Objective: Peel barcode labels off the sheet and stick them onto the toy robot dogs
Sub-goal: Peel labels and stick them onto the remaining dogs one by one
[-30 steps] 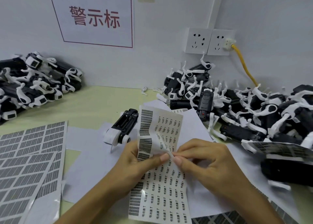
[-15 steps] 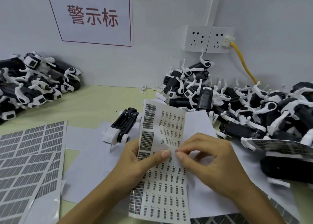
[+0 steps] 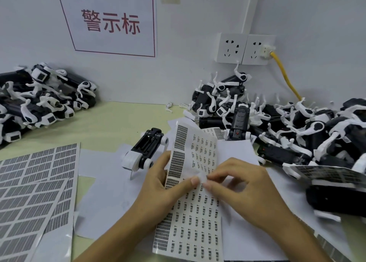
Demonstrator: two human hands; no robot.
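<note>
A label sheet (image 3: 195, 218) with rows of small printed stickers lies bent over the papers in front of me. My left hand (image 3: 168, 184) grips its left edge, thumb pressed on top near the middle. My right hand (image 3: 239, 190) pinches a small label at the sheet's middle, fingertips meeting the left thumb. One black-and-white toy robot dog (image 3: 143, 150) lies on its back just left of the sheet, battery bay up. A big pile of dogs (image 3: 277, 131) fills the right side.
A second pile of dogs (image 3: 33, 103) sits at the far left by the wall. Grey barcode sheets (image 3: 33, 188) lie at the near left. White papers (image 3: 103, 192) lie under my hands. A yellow cable (image 3: 285, 77) runs from the wall socket (image 3: 244, 49).
The upper part of the label sheet has flattened and dropped lower. My right hand's fingertips have shifted slightly down on the sheet, still pinching beside the left thumb.
</note>
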